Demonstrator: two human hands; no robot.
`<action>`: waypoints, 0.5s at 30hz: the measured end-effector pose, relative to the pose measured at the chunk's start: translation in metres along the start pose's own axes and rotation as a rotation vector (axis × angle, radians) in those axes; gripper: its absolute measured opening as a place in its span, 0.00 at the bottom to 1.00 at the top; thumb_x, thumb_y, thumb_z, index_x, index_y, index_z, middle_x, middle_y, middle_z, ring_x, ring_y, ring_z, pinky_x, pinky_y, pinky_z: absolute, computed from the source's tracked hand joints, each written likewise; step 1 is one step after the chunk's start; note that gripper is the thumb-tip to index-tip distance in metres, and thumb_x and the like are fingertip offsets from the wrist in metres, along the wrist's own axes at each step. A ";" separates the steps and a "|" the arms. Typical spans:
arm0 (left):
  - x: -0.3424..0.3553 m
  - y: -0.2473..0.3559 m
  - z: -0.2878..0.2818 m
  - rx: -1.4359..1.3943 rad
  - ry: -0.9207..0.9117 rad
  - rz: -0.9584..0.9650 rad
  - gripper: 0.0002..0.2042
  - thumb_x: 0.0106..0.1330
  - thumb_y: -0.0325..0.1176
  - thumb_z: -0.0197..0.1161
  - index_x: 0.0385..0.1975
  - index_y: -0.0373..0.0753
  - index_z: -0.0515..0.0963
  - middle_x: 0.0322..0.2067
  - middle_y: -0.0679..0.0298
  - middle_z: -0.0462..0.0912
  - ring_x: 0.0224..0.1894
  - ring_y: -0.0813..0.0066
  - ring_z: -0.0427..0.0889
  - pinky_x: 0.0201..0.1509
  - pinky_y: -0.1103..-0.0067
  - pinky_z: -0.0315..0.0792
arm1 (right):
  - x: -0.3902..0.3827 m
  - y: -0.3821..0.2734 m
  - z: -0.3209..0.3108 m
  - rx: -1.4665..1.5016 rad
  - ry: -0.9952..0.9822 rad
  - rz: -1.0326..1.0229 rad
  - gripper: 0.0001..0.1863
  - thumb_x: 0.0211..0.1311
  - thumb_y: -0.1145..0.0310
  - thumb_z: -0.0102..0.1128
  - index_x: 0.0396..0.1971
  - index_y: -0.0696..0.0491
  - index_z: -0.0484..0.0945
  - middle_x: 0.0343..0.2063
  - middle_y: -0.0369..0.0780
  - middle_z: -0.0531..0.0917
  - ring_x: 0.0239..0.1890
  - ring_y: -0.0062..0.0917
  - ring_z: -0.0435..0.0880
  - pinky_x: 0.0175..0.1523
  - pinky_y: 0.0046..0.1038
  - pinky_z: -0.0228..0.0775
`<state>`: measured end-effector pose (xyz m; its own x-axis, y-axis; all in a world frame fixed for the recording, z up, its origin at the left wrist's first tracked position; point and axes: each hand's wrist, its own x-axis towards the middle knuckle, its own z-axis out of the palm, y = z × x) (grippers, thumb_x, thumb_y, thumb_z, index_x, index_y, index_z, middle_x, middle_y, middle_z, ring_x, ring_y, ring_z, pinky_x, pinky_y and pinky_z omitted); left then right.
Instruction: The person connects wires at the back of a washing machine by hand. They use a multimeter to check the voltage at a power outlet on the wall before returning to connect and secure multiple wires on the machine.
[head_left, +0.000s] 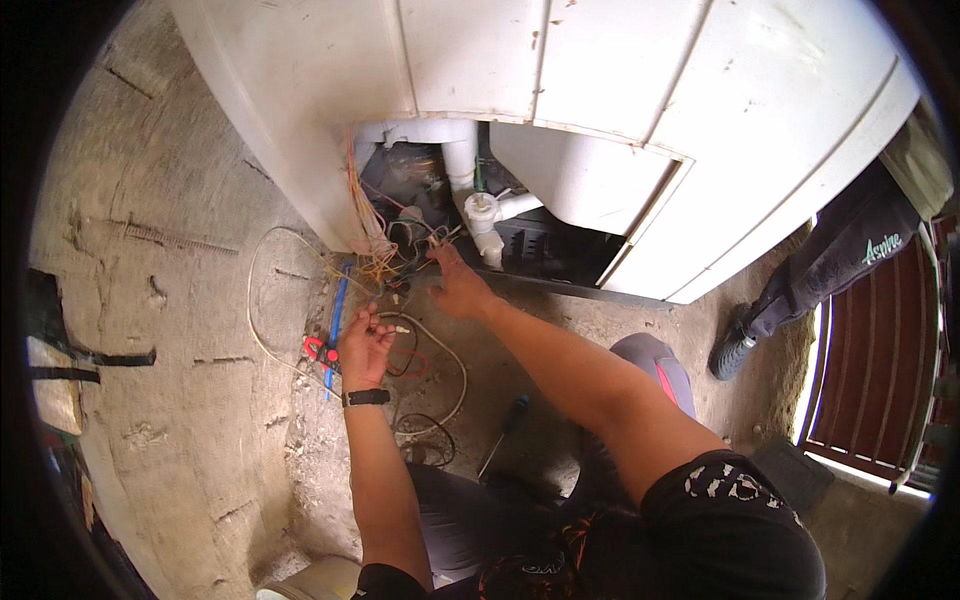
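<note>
My left hand [365,345] has curled fingers on a thin white cable [400,329]. My right hand [460,285] reaches to the tangled coloured wires [375,250] at the opening of a white panelled unit [620,70], index finger stretched and thumb apart, fingertips among the wires. Inside the opening are white pipes [462,160] and a fitting [482,210]. A red-and-black tool [320,352] and a blue strip [338,300] lie beside my left hand. A screwdriver with a blue-black handle [511,420] lies on the concrete floor between my knees, below loose cable loops.
At the right, another person's dark-trousered leg and shoe [735,345] stand beside the unit, near a red-brown slatted metal piece [870,370] and a black object [790,470]. A concrete surface [140,300] runs along the left, with black straps [120,357] at its far side.
</note>
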<state>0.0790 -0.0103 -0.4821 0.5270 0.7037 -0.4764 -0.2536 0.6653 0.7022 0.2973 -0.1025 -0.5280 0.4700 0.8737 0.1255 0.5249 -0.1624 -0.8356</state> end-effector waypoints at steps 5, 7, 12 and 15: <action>0.007 -0.007 0.011 -0.035 -0.086 -0.118 0.10 0.74 0.34 0.58 0.48 0.37 0.77 0.26 0.71 0.71 0.30 0.76 0.75 0.47 0.68 0.78 | 0.014 0.030 -0.019 0.371 -0.108 0.044 0.27 0.55 0.79 0.64 0.57 0.53 0.70 0.58 0.44 0.68 0.49 0.36 0.83 0.43 0.34 0.83; -0.007 -0.001 0.007 -0.010 -0.051 -0.120 0.09 0.74 0.35 0.57 0.46 0.38 0.77 0.26 0.71 0.71 0.29 0.76 0.74 0.48 0.67 0.79 | 0.011 0.004 -0.017 0.816 -0.265 0.379 0.19 0.59 0.81 0.61 0.51 0.55 0.74 0.65 0.40 0.64 0.35 0.30 0.87 0.39 0.32 0.83; -0.017 0.001 0.009 0.190 0.014 -0.085 0.08 0.74 0.36 0.55 0.41 0.39 0.75 0.27 0.70 0.72 0.28 0.76 0.77 0.50 0.65 0.82 | -0.006 -0.024 -0.015 0.759 -0.293 0.366 0.11 0.63 0.78 0.59 0.45 0.58 0.76 0.66 0.45 0.69 0.36 0.32 0.88 0.42 0.33 0.83; -0.016 0.002 0.008 0.210 0.020 -0.083 0.08 0.73 0.36 0.55 0.39 0.39 0.75 0.27 0.69 0.73 0.27 0.75 0.78 0.48 0.65 0.84 | -0.001 -0.017 -0.023 0.959 -0.119 0.525 0.06 0.65 0.75 0.56 0.40 0.57 0.74 0.71 0.45 0.63 0.37 0.34 0.87 0.44 0.36 0.82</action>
<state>0.0769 -0.0222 -0.4684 0.5222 0.6547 -0.5464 -0.0343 0.6564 0.7537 0.3041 -0.1109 -0.5014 0.3751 0.8471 -0.3764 -0.5136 -0.1481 -0.8452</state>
